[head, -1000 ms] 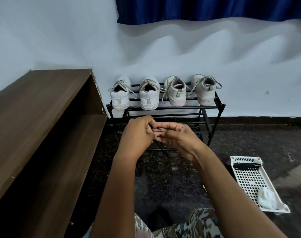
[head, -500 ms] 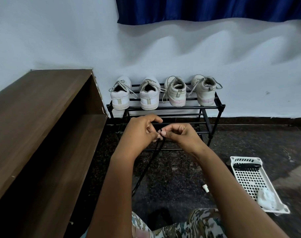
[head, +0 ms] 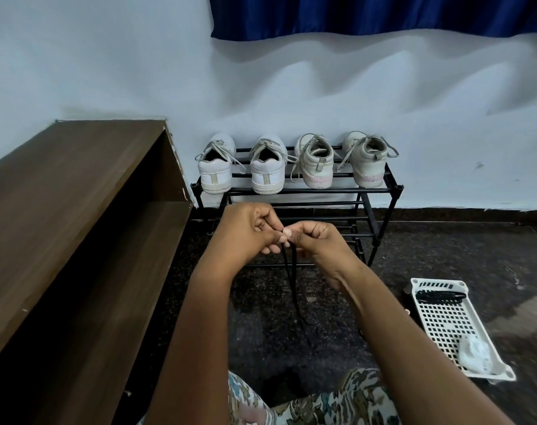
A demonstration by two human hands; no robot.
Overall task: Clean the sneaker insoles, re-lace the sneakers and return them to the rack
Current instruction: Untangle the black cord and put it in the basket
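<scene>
Both hands are up together just in front of the rack's lower rails, touching each other. Our left hand (head: 245, 237) has its fingers curled in, pinching the top of a black lace (head: 296, 297) between thumb and forefinger. Our right hand (head: 322, 245) is curled the same way and pinches the lace right beside it. Two strands hang down from the pinch between our forearms, in front of the rack; can't really tell whether the ends reach the dark speckled floor (head: 445, 256).

The rack (head: 322, 190) is a black metal one standing against the pale wall (head: 108, 56). Four whitish sneakers (head: 267, 171) sit in a row on its top tier, heels toward us. The left pair (head: 215, 170) is white, and the right pair (head: 367, 164) has pinkish soles and loose laces dangling over the rails.

Right of the rack and nearer to us, a white perforated tray (head: 442, 323) lies on the floor. It has a black bundle (head: 440, 297) at the end closest to the rack and a crumpled white cloth (head: 475, 355) at the other end. Just left of the rack is a brown wooden shelf unit (head: 77, 210). Above the rack hangs a blue curtain (head: 368, 13).
</scene>
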